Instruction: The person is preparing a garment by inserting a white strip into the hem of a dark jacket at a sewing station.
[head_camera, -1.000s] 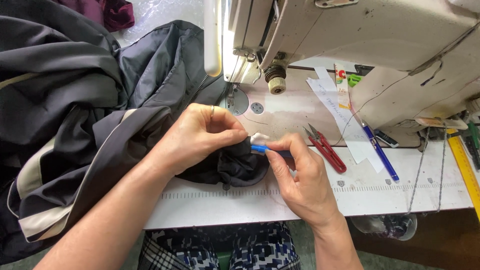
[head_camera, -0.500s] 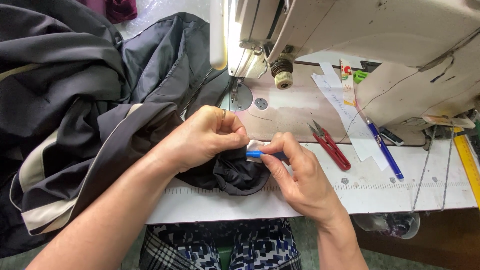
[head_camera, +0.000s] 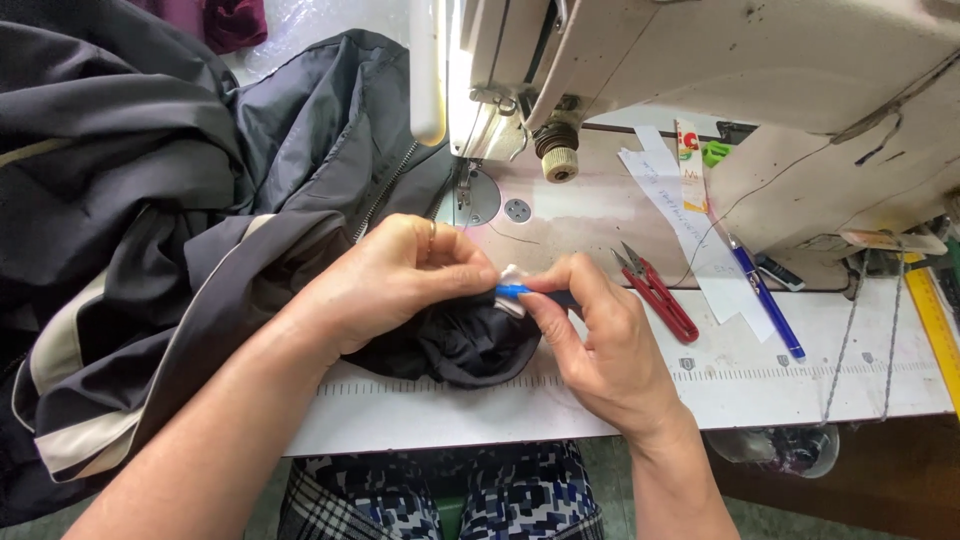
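My left hand (head_camera: 405, 275) pinches a small white label (head_camera: 514, 276) against a bunched fold of dark grey jacket fabric (head_camera: 455, 345). My right hand (head_camera: 600, 345) grips a blue pen-like tool (head_camera: 512, 291), its tip touching the label right beside my left fingertips. Both hands meet over the front of the sewing machine table (head_camera: 740, 385). The rest of the jacket (head_camera: 150, 230), with cream stripes and a zipper, lies heaped to the left.
A cream industrial sewing machine (head_camera: 720, 90) stands behind, its needle plate (head_camera: 480, 200) just beyond my hands. Red thread snips (head_camera: 658, 292), a blue pen (head_camera: 765, 298) and paper strips (head_camera: 680, 225) lie to the right. A yellow ruler (head_camera: 935, 320) sits at the far right.
Both hands stay together at the label with only small shifts of the fingers. The camera view has drifted slightly.
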